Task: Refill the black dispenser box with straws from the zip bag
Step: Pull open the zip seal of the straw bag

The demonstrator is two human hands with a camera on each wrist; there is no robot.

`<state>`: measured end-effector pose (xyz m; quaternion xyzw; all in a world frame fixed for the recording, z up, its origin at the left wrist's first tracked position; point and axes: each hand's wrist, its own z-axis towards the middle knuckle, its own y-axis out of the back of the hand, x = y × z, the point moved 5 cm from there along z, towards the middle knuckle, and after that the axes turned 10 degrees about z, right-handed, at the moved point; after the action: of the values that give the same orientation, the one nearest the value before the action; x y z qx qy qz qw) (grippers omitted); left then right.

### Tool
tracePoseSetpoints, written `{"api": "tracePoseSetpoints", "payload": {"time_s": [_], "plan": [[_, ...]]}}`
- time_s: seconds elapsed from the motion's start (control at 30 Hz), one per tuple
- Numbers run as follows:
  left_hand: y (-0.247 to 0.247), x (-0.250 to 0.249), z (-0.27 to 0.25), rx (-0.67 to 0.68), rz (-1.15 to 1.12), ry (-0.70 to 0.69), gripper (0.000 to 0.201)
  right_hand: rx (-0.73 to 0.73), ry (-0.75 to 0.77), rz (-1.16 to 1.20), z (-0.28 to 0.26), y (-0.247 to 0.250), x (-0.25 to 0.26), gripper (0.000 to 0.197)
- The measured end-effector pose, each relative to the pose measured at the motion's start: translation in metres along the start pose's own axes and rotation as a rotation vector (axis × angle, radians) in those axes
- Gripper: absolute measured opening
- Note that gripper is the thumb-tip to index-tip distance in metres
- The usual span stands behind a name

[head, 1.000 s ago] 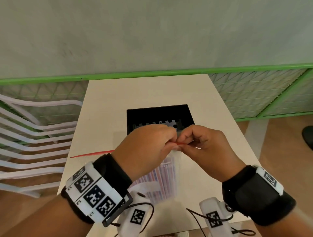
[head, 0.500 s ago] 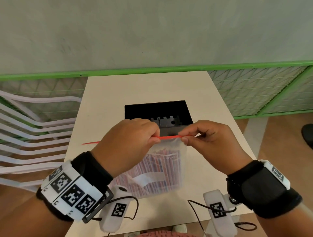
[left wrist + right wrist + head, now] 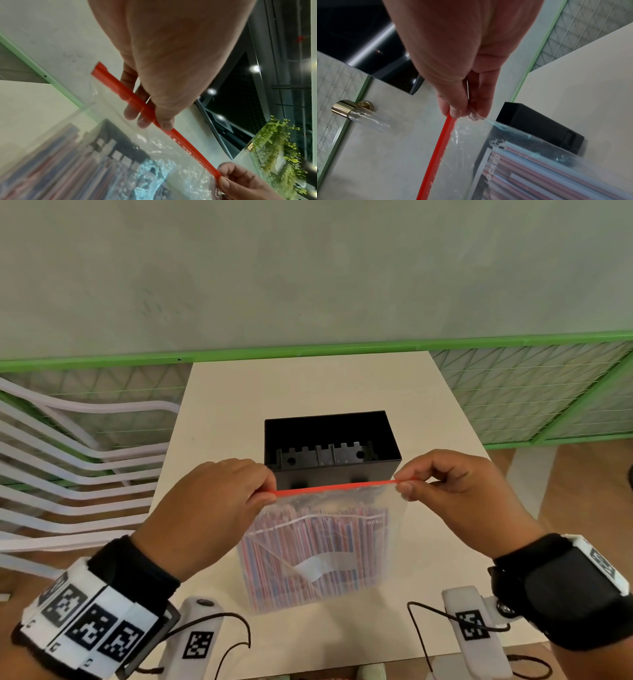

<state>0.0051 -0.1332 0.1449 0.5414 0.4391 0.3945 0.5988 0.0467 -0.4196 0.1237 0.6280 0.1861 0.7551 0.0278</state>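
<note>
A clear zip bag [image 3: 322, 556] packed with red, blue and white straws [image 3: 539, 169] hangs upright over the table, just in front of the black dispenser box [image 3: 337, 474]. The box is open at the top. My left hand [image 3: 270, 494] pinches the left end of the bag's red zip strip [image 3: 335, 487]. My right hand [image 3: 402, 486] pinches its right end, and the strip is stretched straight between them. In the left wrist view, the left hand [image 3: 159, 121] has thumb and fingers on the strip [image 3: 188, 146]. In the right wrist view, the right hand [image 3: 458, 115] holds the strip [image 3: 440, 148] beside the box [image 3: 539, 127].
The white table [image 3: 308, 385] stands against a green mesh railing [image 3: 513, 405] and a grey wall. A white slatted chair [image 3: 68, 474] is close on the left. Wooden floor shows to the right.
Both hands have slid apart along the red strip, from its middle out to its ends. The bag now hangs wide and flat between them, and more of the box shows.
</note>
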Motion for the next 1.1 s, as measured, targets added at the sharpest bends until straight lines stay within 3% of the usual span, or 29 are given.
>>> {"api": "tracePoseSetpoints", "payload": {"time_s": [0.1,0.27,0.37,0.47,0.53,0.63,0.77,0.9,1.0,1.1], "plan": [[0.0,0.008,-0.005,0.0,0.006,0.03,0.014,0.001,-0.011,-0.011,0.0,0.005,-0.002,0.024],[0.006,0.036,-0.02,-0.016,-0.005,0.117,0.009,-0.031,-0.024,-0.01,0.0,0.024,-0.01,0.03],[0.005,0.036,-0.022,-0.031,-0.042,0.132,0.007,-0.006,0.041,-0.132,-0.001,0.02,-0.008,0.034],[0.0,0.026,-0.02,-0.05,-0.13,0.136,0.008,0.126,0.187,-0.272,0.001,0.004,0.01,0.036],[-0.003,0.023,-0.02,-0.08,-0.222,0.152,0.011,0.229,0.201,-0.326,0.004,-0.009,0.013,0.032],[-0.005,0.022,-0.022,-0.146,-0.293,0.15,0.019,0.262,0.252,-0.371,0.008,-0.023,0.012,0.023],[-0.013,0.012,-0.027,-0.126,-0.302,0.043,0.036,0.266,0.208,-0.2,0.008,-0.029,0.01,0.021],[-0.015,0.011,-0.034,-0.123,-0.277,0.067,0.024,0.307,0.15,-0.125,-0.001,-0.031,0.009,0.007],[-0.009,0.013,-0.038,-0.175,-0.331,0.149,0.025,0.278,0.047,0.013,-0.007,-0.024,0.004,0.027],[-0.008,0.003,-0.043,-0.202,-0.404,0.173,0.03,0.262,0.053,0.109,-0.011,-0.029,0.004,0.032]]}}
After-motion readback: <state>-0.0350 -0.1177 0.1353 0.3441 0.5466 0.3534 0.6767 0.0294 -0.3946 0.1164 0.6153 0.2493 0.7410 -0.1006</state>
